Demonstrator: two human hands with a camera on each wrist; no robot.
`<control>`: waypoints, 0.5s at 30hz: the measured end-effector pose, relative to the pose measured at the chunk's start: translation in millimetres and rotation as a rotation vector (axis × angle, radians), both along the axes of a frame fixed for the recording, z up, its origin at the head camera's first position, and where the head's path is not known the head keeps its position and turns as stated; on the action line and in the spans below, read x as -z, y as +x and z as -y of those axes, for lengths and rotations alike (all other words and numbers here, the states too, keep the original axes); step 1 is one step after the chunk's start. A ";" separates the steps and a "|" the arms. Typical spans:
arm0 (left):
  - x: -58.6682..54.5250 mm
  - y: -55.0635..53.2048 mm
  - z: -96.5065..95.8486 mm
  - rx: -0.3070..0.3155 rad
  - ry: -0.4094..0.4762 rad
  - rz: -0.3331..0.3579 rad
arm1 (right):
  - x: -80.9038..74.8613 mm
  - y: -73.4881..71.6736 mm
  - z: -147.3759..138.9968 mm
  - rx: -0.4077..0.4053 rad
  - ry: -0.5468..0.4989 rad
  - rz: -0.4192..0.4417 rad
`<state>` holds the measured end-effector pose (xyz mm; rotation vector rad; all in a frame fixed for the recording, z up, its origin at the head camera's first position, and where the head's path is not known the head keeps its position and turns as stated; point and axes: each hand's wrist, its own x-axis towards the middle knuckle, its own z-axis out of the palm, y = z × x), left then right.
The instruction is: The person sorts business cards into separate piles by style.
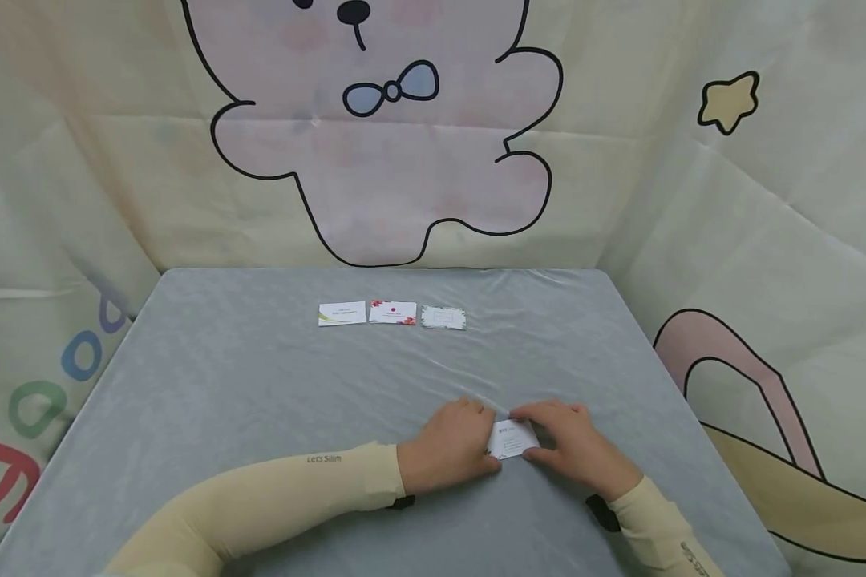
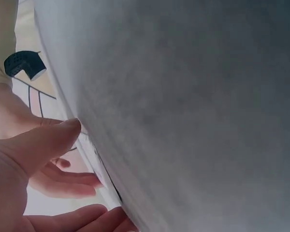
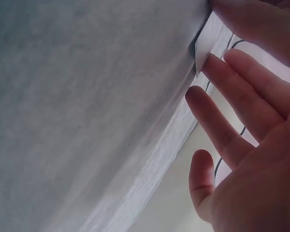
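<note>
A white business card [image 1: 514,439] with small dark print lies between my two hands at the front right of the cloth. My left hand [image 1: 451,445] grips its left end, fingers by the far edge and thumb by the near edge. My right hand [image 1: 577,445] holds the right end between forefinger at the far edge and thumb at the near edge. In the right wrist view the card [image 3: 205,41] stands at a slant between thumb and fingers, the other fingers spread. The left wrist view has the card mostly hidden behind the left thumb [image 2: 63,135].
A row of three cards lies toward the back: one with a yellow-green corner [image 1: 342,313], one with red flowers [image 1: 393,312], one with a leafy border [image 1: 443,318]. Grey cloth [image 1: 260,385] covers the table. Printed curtains [image 1: 621,160] enclose its back and sides.
</note>
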<state>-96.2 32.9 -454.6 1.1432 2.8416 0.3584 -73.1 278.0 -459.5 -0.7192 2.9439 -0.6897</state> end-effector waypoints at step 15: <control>3.0 -29.4 17.4 0.004 0.070 -0.022 | 4.9 -19.5 19.5 -0.034 0.032 -0.124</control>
